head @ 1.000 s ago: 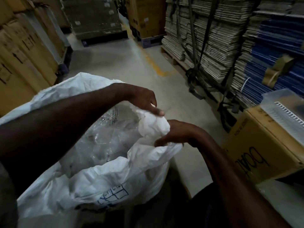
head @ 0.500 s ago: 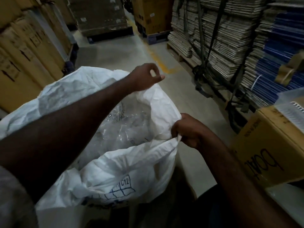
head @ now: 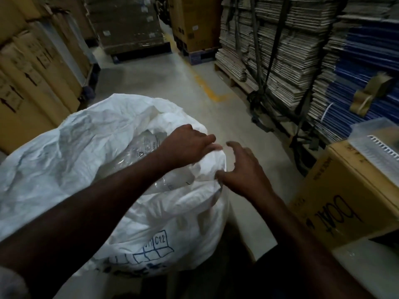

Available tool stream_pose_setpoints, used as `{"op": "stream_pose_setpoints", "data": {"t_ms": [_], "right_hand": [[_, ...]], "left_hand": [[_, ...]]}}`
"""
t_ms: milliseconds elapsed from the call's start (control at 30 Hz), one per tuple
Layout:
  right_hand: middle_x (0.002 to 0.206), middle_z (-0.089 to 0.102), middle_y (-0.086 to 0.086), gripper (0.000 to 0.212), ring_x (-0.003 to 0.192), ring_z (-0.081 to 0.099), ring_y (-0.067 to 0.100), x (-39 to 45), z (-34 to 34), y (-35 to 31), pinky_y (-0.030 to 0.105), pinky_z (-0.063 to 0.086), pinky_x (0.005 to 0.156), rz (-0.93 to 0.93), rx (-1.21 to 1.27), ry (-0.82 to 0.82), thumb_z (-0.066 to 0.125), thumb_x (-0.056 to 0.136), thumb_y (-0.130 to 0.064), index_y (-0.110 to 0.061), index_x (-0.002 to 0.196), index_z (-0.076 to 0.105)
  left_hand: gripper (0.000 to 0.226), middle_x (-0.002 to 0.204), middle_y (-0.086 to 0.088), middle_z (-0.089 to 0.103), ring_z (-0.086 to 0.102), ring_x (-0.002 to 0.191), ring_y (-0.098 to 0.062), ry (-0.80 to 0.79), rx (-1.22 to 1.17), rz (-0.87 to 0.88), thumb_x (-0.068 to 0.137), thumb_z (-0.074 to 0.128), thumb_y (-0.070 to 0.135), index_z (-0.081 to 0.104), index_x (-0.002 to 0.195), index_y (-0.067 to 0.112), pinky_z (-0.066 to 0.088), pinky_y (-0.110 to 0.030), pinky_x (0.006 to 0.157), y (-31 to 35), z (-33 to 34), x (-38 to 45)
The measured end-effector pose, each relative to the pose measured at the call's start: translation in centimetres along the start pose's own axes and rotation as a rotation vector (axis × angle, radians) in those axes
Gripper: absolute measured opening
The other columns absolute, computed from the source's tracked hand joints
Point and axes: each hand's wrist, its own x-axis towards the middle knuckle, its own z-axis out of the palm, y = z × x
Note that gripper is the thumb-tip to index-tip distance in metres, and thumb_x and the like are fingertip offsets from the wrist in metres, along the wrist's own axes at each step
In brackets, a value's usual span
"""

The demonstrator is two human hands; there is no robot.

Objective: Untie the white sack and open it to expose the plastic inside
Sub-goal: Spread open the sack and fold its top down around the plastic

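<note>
A large white woven sack [head: 71, 160] with blue print lies in front of me with its mouth open. Clear plastic [head: 138, 156] shows inside the opening. My left hand [head: 186, 145] reaches across the mouth and grips a bunched fold of the rim on the sack's right side. My right hand [head: 243, 171] hovers beside that same fold with its fingers spread; only the thumb is against the cloth. No tie or string is visible.
A brown carton [head: 345, 203] with handwriting stands close on the right, with a clear plastic tray [head: 380, 145] on top. Strapped stacks of flattened cardboard [head: 280, 50] line the right side and tall cartons [head: 32, 67] the left. Grey concrete floor [head: 164, 83] runs ahead.
My left hand came down from the raised far rim and took the bunched fold at the right. My right hand let go of the rim and spread its fingers.
</note>
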Motion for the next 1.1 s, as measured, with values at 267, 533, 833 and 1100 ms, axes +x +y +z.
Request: {"op": "stream_pose_setpoints", "data": {"t_ms": [267,533,833,1100], "right_hand": [[0.173,0.012,0.013,0.109,0.136,0.054,0.035,-3.8,5.2,-1.5,0.042,0.051,0.104,-0.188,-0.318,0.107,0.072,0.09,-0.042,-0.022,0.166,-0.004],[0.108,0.078,0.01,0.053,0.099,0.073,0.027,-0.9,3.6,-0.7,0.035,0.058,0.074,0.189,0.456,0.007,0.058,0.063,-0.007,-0.02,0.111,0.075],[0.083,0.076,0.023,0.035,0.067,0.073,0.03,0.0,3.8,-0.6,0.041,0.062,0.066,0.313,0.576,-0.085,0.049,0.081,0.001,-0.011,0.103,0.074],[0.135,0.066,-0.009,0.049,0.109,0.069,0.009,5.1,0.4,-2.3,0.034,0.059,0.096,-0.233,0.189,0.27,0.069,0.09,-0.032,-0.034,0.137,0.058]], "left_hand": [[0.04,0.101,-0.002,0.079,0.075,0.101,-0.026,0.07,-0.388,-0.209,0.108,0.048,0.055,0.063,0.131,0.027,0.051,-0.04,0.094,0.5,0.3,1.2],[0.056,0.141,-0.011,0.051,0.049,0.132,-0.029,0.626,-0.618,-1.063,0.098,0.072,0.048,0.055,0.144,0.02,0.041,-0.044,0.117,5.5,-1.5,-3.2],[0.102,0.155,-0.003,0.051,0.05,0.142,-0.018,0.37,-1.104,-1.088,0.083,0.082,0.01,0.028,0.168,0.028,0.034,-0.012,0.107,10.9,0.8,-3.4],[0.077,0.129,-0.007,0.05,0.053,0.113,-0.031,0.218,-0.452,-0.796,0.085,0.055,-0.005,0.046,0.157,0.02,0.058,-0.043,0.079,10.7,2.5,-2.7]]}}
